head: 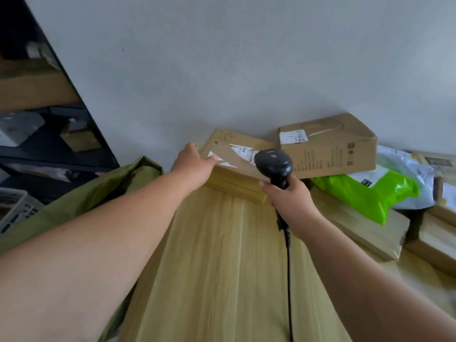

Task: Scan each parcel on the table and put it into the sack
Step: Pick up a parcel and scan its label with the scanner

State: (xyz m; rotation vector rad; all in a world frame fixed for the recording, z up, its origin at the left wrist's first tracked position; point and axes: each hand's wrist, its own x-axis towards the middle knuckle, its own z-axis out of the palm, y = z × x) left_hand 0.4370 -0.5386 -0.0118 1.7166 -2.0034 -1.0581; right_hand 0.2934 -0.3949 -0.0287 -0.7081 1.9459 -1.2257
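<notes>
A flat cardboard parcel [234,166] with a white label lies at the far end of the wooden table [222,255]. My left hand [193,161] grips its left corner, thumb on top. My right hand [290,196] holds a black corded barcode scanner [274,164] by the handle, its head just above the parcel's label. The olive green sack [98,193] hangs open at the table's left edge, beside my left arm.
A bigger cardboard box [333,146] stands behind the scanner against the wall. To the right lie a green and white plastic mailer [375,191], a flat brown parcel [365,225] and more boxes [436,233]. Dark shelving [44,134] and a white crate [17,208] are at left.
</notes>
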